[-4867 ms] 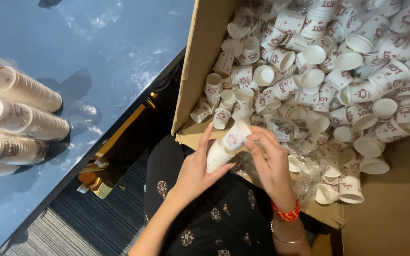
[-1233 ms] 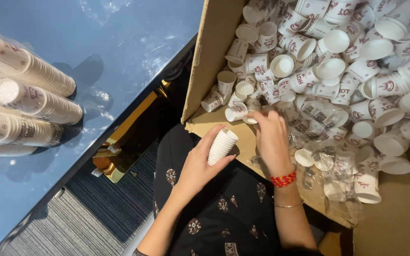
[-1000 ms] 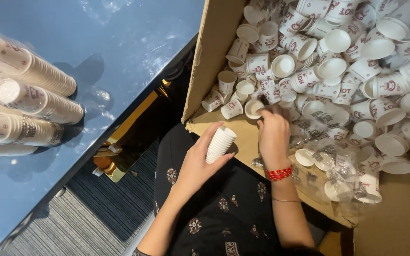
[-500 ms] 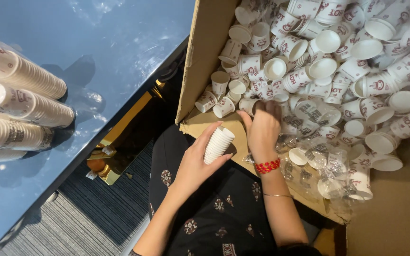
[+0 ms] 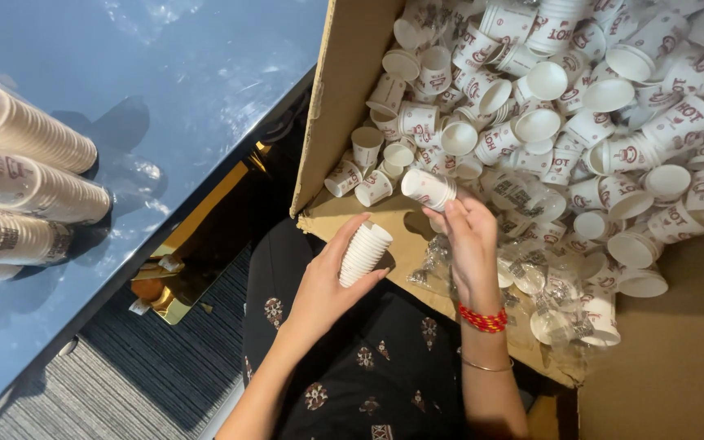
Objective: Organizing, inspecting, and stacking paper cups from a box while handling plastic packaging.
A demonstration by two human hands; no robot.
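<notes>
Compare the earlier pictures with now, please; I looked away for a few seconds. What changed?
About a second ago the right hand reached empty-fingered into the box; now it has lifted one loose cup out of the pile, held in its fingertips. The left hand still grips the nested cup stack over the lap. The wrapped cup sleeves on the blue table have not moved.

Right hand point(image 5: 470, 236): a second ago reaching palm-down into the loose cups at the box's near edge; now drawn back slightly, fingertips gripping a single paper cup point(image 5: 428, 187) lifted on its side. Left hand point(image 5: 332, 281): its nested cup stack point(image 5: 364, 253) is taller than at the earliest picture.
</notes>
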